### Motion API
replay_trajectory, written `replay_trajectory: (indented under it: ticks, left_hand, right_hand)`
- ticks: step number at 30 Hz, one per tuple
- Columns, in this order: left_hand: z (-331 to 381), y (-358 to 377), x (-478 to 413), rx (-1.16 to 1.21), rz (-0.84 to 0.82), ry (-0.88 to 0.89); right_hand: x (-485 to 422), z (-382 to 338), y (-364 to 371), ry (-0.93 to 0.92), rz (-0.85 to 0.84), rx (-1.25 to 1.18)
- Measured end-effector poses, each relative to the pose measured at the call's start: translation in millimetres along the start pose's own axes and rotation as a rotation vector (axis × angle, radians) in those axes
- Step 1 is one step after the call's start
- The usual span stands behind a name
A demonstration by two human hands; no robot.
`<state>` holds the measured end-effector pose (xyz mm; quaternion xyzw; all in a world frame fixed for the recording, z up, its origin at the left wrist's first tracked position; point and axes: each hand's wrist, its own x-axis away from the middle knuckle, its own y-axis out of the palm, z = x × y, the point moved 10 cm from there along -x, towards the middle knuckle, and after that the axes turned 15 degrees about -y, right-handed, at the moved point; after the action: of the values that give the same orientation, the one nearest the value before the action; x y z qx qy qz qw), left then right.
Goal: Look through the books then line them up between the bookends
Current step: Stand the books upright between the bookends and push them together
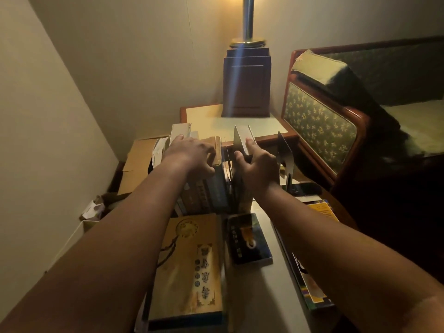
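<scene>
Yellowed pages sit under the left hand (189,152), fingers curled over the standing books (211,191) to steady them near the table (259,296)'s far edge; the right hand (258,164) pinches a thin book (241,140) upright, probably to slot beside the bookend (286,152).

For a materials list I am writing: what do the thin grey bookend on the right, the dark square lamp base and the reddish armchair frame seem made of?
Thin grey bookend: probably sheet metal, very thin and flat with a dull sheen.
Dark square lamp base: likely varnished wood, panelled face with soft gloss.
Reddish armchair frame: apparently polished wood, with highlights along its rounded edge.
</scene>
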<state>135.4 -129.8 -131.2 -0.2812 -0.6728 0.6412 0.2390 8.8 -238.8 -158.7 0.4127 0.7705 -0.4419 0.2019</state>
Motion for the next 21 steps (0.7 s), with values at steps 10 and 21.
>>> replay_trajectory:
  ticks: [10, 21]
  left_hand:
    - [-0.6, 1.8, -1.9, 0.002, -0.014, 0.023]
    - [13.6, -27.2, -4.9, 0.426, -0.038, 0.027]
  right_hand:
    - [12.5, -4.7, 33.1, 0.076, -0.284, -0.137]
    - [50.5, 27.8, 47.7, 0.345, -0.375, -0.652]
